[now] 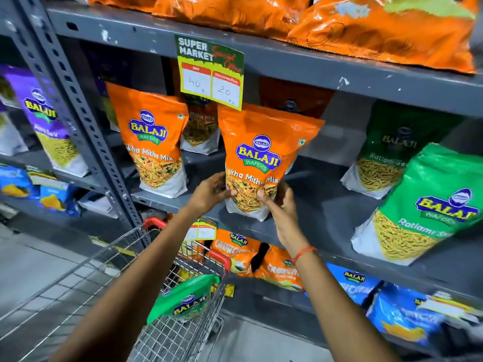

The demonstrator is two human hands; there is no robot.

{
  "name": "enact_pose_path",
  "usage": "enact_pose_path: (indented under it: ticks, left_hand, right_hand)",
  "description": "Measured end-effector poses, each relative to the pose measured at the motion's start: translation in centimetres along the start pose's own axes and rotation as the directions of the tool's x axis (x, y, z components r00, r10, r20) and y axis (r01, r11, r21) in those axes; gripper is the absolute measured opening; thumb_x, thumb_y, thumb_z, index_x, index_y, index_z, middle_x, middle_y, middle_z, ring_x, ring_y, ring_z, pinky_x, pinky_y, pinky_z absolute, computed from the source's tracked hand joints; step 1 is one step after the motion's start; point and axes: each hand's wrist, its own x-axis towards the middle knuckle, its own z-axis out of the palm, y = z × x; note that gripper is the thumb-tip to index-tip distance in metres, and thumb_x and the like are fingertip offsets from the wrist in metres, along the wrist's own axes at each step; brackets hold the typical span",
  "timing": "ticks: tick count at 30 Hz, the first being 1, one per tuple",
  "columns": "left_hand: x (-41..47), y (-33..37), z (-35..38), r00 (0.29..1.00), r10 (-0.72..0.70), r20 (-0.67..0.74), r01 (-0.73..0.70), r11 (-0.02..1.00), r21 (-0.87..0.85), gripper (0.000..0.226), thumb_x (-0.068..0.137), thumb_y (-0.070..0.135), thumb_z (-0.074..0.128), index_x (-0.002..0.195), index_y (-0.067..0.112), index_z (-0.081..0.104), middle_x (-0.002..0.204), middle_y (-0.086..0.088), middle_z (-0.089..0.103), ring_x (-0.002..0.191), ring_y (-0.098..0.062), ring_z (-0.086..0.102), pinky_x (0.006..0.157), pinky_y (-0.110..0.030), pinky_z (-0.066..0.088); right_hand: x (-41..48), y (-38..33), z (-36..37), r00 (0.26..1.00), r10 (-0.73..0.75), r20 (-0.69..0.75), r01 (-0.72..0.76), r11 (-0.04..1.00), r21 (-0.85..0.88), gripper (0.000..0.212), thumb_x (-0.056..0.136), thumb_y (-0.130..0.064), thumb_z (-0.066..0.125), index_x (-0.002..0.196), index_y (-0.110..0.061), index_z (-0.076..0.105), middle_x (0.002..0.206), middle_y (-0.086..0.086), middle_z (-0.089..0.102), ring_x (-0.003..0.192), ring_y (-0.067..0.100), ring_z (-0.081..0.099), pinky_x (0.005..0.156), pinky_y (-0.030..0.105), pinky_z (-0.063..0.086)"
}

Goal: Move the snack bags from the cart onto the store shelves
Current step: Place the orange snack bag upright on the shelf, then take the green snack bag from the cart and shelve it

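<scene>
Orange snack bag point(264, 163), upright at the shelf point(313, 205) edge, both hands point(209, 193) point(283, 205) gripping its base; released off-balance, likely topples forward.

Open shelf floor right of the held bag; crowded to the left and above.

The grey shelf point(321, 212) lies bare between the upright orange bag point(264, 158), held at its base by both hands, and the green bags point(428, 205) far right. On the left, a second orange bag point(151, 142) stands near, leaving a narrow gap with another pack behind it. The price card point(210, 71) hangs just above the held bag's top. The wire cart point(117, 257) sits below the arms.
</scene>
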Motion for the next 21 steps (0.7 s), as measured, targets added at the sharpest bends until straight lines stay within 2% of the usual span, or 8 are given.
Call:
enact_pose_path:
  ticks: [2, 4, 6, 8, 11, 14, 17, 21]
  left_hand:
    - [-0.3, 0.0, -0.1, 0.999, -0.001, -0.053, 0.002, 1.0, 0.022, 0.064, 0.078, 0.015, 0.07, 0.134, 0.004, 0.04, 0.139, -0.017, 0.049, 0.122, -0.024, 0.052, 0.106, -0.041, 0.041]
    - [-1.5, 0.1, -0.5, 0.981, 0.012, -0.193, -0.001, 0.998, 0.056, 0.07, 0.079, 0.018, 0.07, 0.137, 0.005, 0.036, 0.144, -0.013, 0.044, 0.128, -0.025, 0.047, 0.106, -0.039, 0.041]
    - [-3.8, -0.5, -1.0, 0.941, 0.062, -0.333, -0.038, 0.996, 0.077, 0.062, 0.081, 0.021, 0.068, 0.135, 0.007, 0.04, 0.138, -0.003, 0.049, 0.124, -0.018, 0.049, 0.1, -0.032, 0.042]
    - [-6.8, -2.4, -1.5, 0.905, 0.054, -0.422, -0.022, 0.997, 0.08, 0.048, 0.086, 0.023, 0.063, 0.13, 0.011, 0.047, 0.126, 0.004, 0.054, 0.114, -0.014, 0.055, 0.096, -0.031, 0.045]
    - [-10.7, -9.1, -3.1, 0.864, -0.092, -0.496, 0.204, 0.963, 0.177, 0.029, 0.092, 0.019, 0.051, 0.122, 0.015, 0.054, 0.113, -0.006, 0.065, 0.088, -0.025, 0.065, 0.078, -0.039, 0.054]
    - [-14.5, -18.1, -4.9, 0.809, -0.416, -0.415, 0.537, 0.809, 0.237, 0.034, 0.088, -0.007, 0.042, 0.121, -0.004, 0.052, 0.113, -0.026, 0.063, 0.097, -0.038, 0.061, 0.079, -0.042, 0.046]
    - [-18.1, -26.5, -5.3, 0.724, -0.637, -0.264, 0.685, 0.711, 0.162, 0.037, 0.078, -0.016, 0.045, 0.113, -0.018, 0.054, 0.118, -0.04, 0.056, 0.113, -0.047, 0.055, 0.097, -0.045, 0.044]
    - [-20.8, -27.8, -2.2, 0.637, -0.767, -0.07, 0.764, 0.641, -0.07, 0.05, 0.08, -0.019, 0.051, 0.127, -0.008, 0.038, 0.116, -0.025, 0.055, 0.108, -0.033, 0.053, 0.081, -0.017, 0.051]
  right_hand:
    - [-1.2, -0.6, 0.6, 0.972, -0.144, -0.185, 0.132, 0.988, -0.078, 0.075, 0.08, -0.04, 0.066, 0.141, -0.024, 0.026, 0.147, -0.002, 0.034, 0.133, 0.012, 0.034, 0.107, 0.03, 0.033]
    - [-2.5, -1.1, 1.3, 0.857, -0.414, -0.307, 0.339, 0.901, -0.269, 0.068, 0.081, -0.043, 0.061, 0.137, -0.019, 0.031, 0.145, 0.006, 0.036, 0.133, 0.014, 0.034, 0.106, 0.022, 0.031]
    - [-3.6, -1.1, 2.3, 0.768, -0.598, -0.227, 0.474, 0.77, -0.427, 0.056, 0.082, -0.036, 0.059, 0.13, -0.013, 0.041, 0.134, 0.012, 0.042, 0.127, 0.017, 0.04, 0.101, 0.012, 0.035]
    - [-4.7, -0.4, 3.5, 0.761, -0.649, -0.024, 0.557, 0.672, -0.489, 0.036, 0.085, -0.025, 0.057, 0.117, -0.009, 0.053, 0.12, 0.013, 0.051, 0.115, 0.02, 0.05, 0.095, 0.019, 0.044]
    - [-6.3, 3.1, 5.5, 0.834, -0.422, 0.355, 0.55, 0.581, -0.6, 0.017, 0.086, -0.011, 0.052, 0.1, -0.007, 0.061, 0.097, 0.015, 0.064, 0.093, 0.031, 0.061, 0.082, 0.04, 0.051]
    - [-7.6, 8.1, 7.3, 0.89, 0.045, 0.454, 0.408, 0.366, -0.836, 0.042, 0.084, 0.004, 0.043, 0.125, -0.003, 0.045, 0.117, 0.024, 0.058, 0.107, 0.039, 0.056, 0.09, 0.045, 0.047]
    - [-8.3, 11.0, 8.3, 0.846, 0.206, 0.492, 0.474, 0.132, -0.871, 0.049, 0.082, 0.012, 0.038, 0.13, 0.0, 0.041, 0.126, 0.025, 0.054, 0.119, 0.038, 0.05, 0.099, 0.044, 0.042]
    - [-7.1, 12.6, 9.9, 0.735, 0.389, 0.555, 0.616, -0.039, -0.787, 0.032, 0.083, -0.002, 0.051, 0.115, -0.002, 0.056, 0.124, 0.019, 0.06, 0.119, 0.035, 0.052, 0.099, 0.042, 0.044]
